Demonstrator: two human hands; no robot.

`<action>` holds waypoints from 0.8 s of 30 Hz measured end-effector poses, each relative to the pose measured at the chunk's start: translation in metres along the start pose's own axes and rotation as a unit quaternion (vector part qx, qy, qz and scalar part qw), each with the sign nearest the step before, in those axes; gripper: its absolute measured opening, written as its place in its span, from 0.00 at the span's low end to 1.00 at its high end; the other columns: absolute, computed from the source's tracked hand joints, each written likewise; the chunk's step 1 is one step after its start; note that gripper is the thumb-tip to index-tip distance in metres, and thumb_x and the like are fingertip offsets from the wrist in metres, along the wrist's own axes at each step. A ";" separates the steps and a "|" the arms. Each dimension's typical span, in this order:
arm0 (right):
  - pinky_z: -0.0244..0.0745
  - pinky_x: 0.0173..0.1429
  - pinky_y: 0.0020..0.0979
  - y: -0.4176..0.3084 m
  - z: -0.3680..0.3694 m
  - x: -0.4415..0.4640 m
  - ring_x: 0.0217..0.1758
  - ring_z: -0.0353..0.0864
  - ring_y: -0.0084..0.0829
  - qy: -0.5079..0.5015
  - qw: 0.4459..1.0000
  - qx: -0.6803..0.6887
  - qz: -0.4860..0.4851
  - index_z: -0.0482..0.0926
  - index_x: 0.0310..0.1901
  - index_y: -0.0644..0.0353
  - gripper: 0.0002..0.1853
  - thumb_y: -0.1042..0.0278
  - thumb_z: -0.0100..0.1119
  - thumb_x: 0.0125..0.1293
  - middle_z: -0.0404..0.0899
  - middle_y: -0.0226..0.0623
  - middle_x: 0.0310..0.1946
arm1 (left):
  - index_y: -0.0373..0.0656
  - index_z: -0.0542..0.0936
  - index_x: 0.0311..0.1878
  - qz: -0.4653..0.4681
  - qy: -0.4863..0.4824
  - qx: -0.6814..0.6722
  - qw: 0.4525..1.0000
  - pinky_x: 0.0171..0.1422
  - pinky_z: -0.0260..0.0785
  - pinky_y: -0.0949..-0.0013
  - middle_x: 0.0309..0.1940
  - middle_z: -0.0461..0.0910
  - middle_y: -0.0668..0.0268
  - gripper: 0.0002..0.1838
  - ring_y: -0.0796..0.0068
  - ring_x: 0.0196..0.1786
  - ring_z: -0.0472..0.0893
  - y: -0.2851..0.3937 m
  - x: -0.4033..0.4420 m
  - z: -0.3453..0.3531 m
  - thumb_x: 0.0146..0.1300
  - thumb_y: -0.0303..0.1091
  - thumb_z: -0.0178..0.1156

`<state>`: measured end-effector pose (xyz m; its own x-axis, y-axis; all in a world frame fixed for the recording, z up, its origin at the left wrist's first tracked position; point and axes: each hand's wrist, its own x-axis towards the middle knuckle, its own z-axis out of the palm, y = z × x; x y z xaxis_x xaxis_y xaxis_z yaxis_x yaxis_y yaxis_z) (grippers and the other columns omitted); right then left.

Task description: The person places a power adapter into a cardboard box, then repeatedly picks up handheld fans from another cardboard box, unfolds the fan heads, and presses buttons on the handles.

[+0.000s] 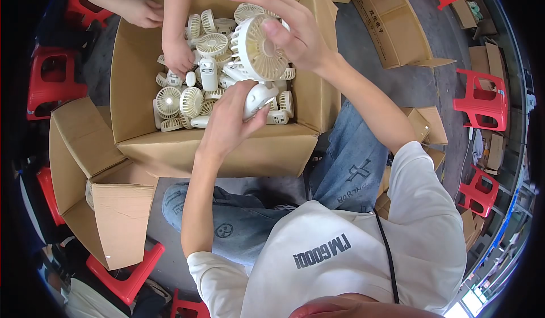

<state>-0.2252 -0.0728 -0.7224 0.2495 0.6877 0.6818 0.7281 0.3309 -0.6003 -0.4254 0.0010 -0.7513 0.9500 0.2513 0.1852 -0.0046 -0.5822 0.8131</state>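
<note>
My left hand (230,113) is wrapped around the handle of a white handheld fan (264,54), which is raised above an open cardboard box. My right hand (289,31) is beside the fan's round head with fingers stretched out and spread. Its thumb overlaps the grille; whether it touches is not clear. Behind the grille the blades look blurred. Below, many similar white fans lie jumbled in the cardboard box (227,150), among them an upright one (208,75) and a round fan head (168,102).
Another person's hand (179,57) reaches into the box, and their other hand (142,12) hangs over its far left edge. Open cartons stand at left (122,218) and upper right (392,25). Red stools (482,99) line both sides.
</note>
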 end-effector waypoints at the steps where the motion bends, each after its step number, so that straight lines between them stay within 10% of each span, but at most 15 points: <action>1: 0.62 0.67 0.38 0.003 0.000 0.001 0.63 0.70 0.42 -0.001 1.000 0.003 0.005 0.75 0.56 0.63 0.28 0.49 0.38 0.69 0.74 0.44 0.57 | 0.37 0.71 0.50 -0.005 -0.002 -0.002 1.000 0.45 0.69 0.57 0.36 0.77 0.51 0.21 0.50 0.39 0.76 0.001 0.003 -0.002 0.53 0.31 0.65; 5: 0.64 0.64 0.39 0.003 0.006 0.001 0.60 0.71 0.42 -0.010 1.000 0.015 -0.025 0.76 0.56 0.58 0.23 0.52 0.48 0.66 0.73 0.42 0.57 | 0.36 0.70 0.53 0.027 -0.003 0.022 0.999 0.41 0.71 0.60 0.35 0.77 0.51 0.23 0.53 0.35 0.78 -0.001 0.004 -0.002 0.55 0.31 0.64; 24: 0.66 0.64 0.37 -0.001 0.003 0.005 0.61 0.73 0.40 -0.006 1.000 0.026 -0.015 0.76 0.55 0.65 0.28 0.50 0.38 0.69 0.76 0.44 0.54 | 0.36 0.70 0.54 -0.048 0.005 -0.051 0.998 0.41 0.72 0.62 0.35 0.79 0.51 0.24 0.56 0.36 0.80 -0.004 0.001 -0.003 0.56 0.30 0.64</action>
<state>-0.2263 -0.0680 -0.7199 0.2195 0.6852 0.6945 0.7014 0.3840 -0.6005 -0.4249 0.0060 -0.7530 0.9443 0.3108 0.1084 0.0547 -0.4730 0.8794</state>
